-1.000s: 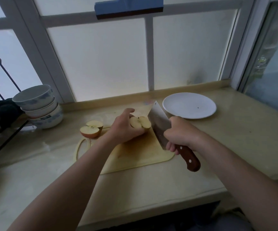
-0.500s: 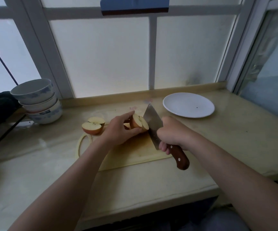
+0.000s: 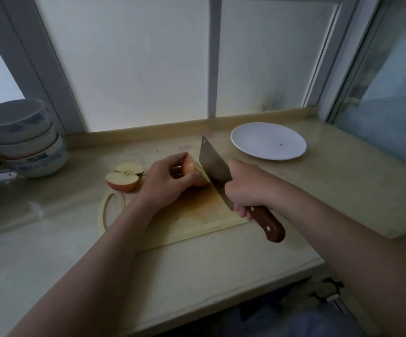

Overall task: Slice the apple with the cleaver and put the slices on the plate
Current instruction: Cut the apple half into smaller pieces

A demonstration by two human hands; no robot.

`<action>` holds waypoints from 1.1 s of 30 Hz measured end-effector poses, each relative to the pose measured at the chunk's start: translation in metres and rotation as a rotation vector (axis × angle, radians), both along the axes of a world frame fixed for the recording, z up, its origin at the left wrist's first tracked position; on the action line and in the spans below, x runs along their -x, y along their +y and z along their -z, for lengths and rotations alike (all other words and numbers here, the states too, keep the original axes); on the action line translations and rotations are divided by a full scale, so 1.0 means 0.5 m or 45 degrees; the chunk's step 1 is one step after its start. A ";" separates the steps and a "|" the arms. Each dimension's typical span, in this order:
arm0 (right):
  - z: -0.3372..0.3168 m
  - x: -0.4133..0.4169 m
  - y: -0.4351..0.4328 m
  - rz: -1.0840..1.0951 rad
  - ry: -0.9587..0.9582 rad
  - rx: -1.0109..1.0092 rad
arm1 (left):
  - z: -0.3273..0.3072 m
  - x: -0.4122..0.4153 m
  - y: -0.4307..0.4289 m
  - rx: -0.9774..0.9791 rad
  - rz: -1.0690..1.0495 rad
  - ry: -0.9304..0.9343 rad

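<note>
On the wooden cutting board point(image 3: 192, 215) my left hand point(image 3: 165, 183) grips a red-skinned apple piece point(image 3: 193, 170) between thumb and fingers. My right hand point(image 3: 248, 186) holds the cleaver point(image 3: 214, 164) by its brown wooden handle, and the steel blade stands against the cut face of that piece, its edge down at the board. Two more apple pieces point(image 3: 124, 177) lie cut side up at the board's far left corner. The white plate point(image 3: 268, 141) sits bare on the counter to the right of the board.
A stack of blue-and-white bowls point(image 3: 21, 139) stands at the far left beside a dark wire rack. A frosted window and its sill run behind the board. The counter's front edge lies close below the board.
The cleaver has come down against the apple piece, whose cut face is now mostly hidden by the blade. My left hand has closed tighter around the piece. The camera has tilted down.
</note>
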State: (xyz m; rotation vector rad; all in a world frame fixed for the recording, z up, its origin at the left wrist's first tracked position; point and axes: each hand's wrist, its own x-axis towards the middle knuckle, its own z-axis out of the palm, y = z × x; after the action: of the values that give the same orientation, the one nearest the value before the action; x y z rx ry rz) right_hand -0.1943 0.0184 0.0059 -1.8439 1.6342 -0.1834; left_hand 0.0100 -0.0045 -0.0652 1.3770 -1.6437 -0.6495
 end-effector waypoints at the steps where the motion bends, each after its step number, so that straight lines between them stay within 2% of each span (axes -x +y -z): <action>1: -0.001 -0.001 0.000 -0.004 0.005 0.000 | -0.001 0.001 0.002 0.001 0.012 -0.003; 7: -0.006 -0.004 -0.002 -0.053 0.047 -0.011 | 0.000 0.008 0.008 -0.014 0.048 -0.046; 18: -0.001 0.015 -0.047 -0.193 -0.027 -0.022 | 0.004 0.003 0.000 -0.062 -0.019 0.062; 25: 0.020 0.022 -0.027 -0.150 -0.105 0.100 | 0.006 0.004 0.008 -0.033 -0.035 -0.096; 33: 0.016 0.033 0.028 -0.100 -0.227 0.440 | 0.010 0.000 0.003 -0.050 -0.039 -0.193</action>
State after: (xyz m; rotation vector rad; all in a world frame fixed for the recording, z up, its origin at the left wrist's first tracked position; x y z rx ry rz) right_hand -0.2110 0.0322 -0.0019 -2.0738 1.4727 -0.6115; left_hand 0.0102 -0.0030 -0.0703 1.5079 -1.7328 -0.5740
